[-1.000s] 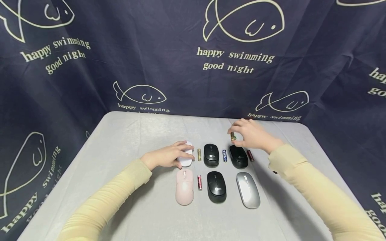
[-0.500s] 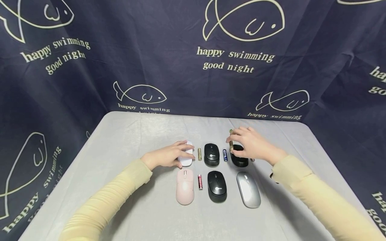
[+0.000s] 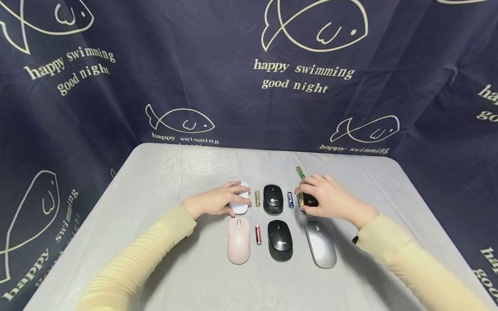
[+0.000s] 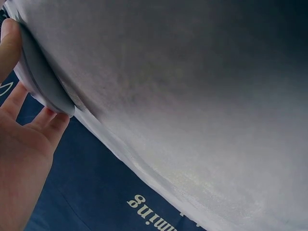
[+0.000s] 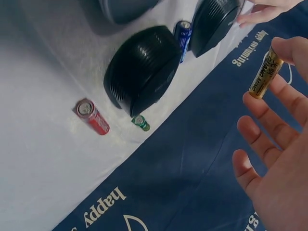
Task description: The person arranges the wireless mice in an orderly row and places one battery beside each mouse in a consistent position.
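My left hand (image 3: 215,200) grips a white mouse (image 3: 239,209) on the table, thumb and fingertips along its edges. The left wrist view shows that mouse (image 4: 43,74) edge-on. Between thumb and fingertip, my right hand (image 3: 330,198) pinches a gold battery (image 5: 266,74), held above the rear-right black mouse (image 3: 310,200) and partly covering it in the head view. Beyond that mouse lies a green battery (image 3: 300,172). A blue battery (image 3: 290,200) sits to its left. The right wrist view also shows a red battery (image 5: 95,117), which my hand hides from the head camera.
Another gold battery (image 3: 257,198) lies between the white mouse and a black mouse (image 3: 273,198). Nearer are a pink mouse (image 3: 238,244), a red-pink battery (image 3: 258,235), another black mouse (image 3: 280,242) and a silver mouse (image 3: 321,246). Dark fish-print cloth (image 3: 249,108) hangs behind the table.
My right hand has come nearer with the gold battery, from behind the rear-right black mouse to over it. The green battery is now in plain sight. My left hand has stayed put.
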Demonstrator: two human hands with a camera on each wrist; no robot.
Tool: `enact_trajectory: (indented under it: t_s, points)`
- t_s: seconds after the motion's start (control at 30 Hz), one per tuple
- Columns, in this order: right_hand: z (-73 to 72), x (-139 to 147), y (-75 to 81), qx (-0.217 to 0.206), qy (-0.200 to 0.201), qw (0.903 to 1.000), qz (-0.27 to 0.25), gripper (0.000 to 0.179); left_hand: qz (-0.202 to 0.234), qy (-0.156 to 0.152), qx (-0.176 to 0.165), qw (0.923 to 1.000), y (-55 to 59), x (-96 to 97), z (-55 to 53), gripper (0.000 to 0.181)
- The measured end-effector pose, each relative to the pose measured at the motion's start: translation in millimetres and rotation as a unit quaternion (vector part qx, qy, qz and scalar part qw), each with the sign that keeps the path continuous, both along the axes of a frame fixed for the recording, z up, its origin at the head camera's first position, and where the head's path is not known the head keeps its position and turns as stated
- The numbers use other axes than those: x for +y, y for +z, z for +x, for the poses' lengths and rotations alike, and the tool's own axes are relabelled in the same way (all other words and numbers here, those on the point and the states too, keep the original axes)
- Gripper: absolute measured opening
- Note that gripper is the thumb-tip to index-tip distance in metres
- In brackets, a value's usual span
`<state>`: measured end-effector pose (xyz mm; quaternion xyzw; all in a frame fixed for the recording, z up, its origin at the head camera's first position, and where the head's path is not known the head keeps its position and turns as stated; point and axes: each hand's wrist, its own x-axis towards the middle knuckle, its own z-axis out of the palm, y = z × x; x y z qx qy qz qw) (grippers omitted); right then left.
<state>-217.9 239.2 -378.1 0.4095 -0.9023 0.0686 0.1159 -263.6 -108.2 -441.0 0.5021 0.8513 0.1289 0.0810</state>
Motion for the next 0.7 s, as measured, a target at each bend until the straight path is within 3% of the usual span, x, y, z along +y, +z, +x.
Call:
enact_trajectory:
  t_s: [0.7]
  points:
    - [32.6,-5,-31.7,-0.021,0.037,0.9991,-0.011,0.033,0.003,-0.003,0.003,1.0000,0.5,-1.2,-0.8,0.059]
